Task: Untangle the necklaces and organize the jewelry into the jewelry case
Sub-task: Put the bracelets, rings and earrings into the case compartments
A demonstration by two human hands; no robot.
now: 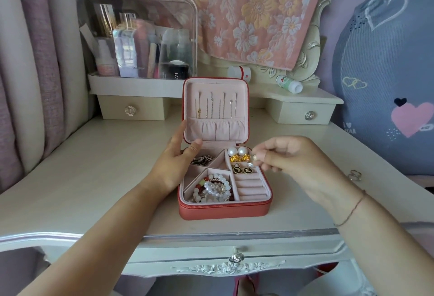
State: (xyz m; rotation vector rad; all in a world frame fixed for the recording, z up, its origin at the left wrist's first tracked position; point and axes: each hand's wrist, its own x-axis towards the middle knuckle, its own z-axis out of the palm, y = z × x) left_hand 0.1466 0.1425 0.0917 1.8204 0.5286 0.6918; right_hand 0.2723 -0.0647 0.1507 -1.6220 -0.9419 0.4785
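Observed from the front of the table (94,166), left to right.

Left hand (175,154): clamped on the raised lid of the jewelry case (223,211). The thumb lies on the lining at the lid's lower left corner and the forefinger runs up its outer edge, holding the lid upright.

Just right of that forefinger, several necklaces (211,107) hang side by side on the lid's hooks. The strands are apart and their ends are tucked into the gathered pocket.

Directly below the thumb, a dark chain bundle (202,160) sits in the upper left compartment. Whether it is knotted cannot be told.

Nearer the left wrist, the beaded bracelets (211,190) fill the lower left compartment.

Between the two hands lie the pearl earrings (237,151), then gold earrings (239,159), then black round earrings (242,170). The ring rolls (249,187) in front of them appear bare.

Right hand (288,157): finger and thumb closed on a small pale piece (255,157), held just above the case's right-hand earring compartment. It is too small to identify.

Well to the right of that hand, two rings (354,174) rest on the table, outside the case.

Assessment: the task looks largely complete, with the necklaces separated and most jewelry sorted. What seems outstanding is seating the held piece, putting the rings into the rolls, and checking the dark bundle.
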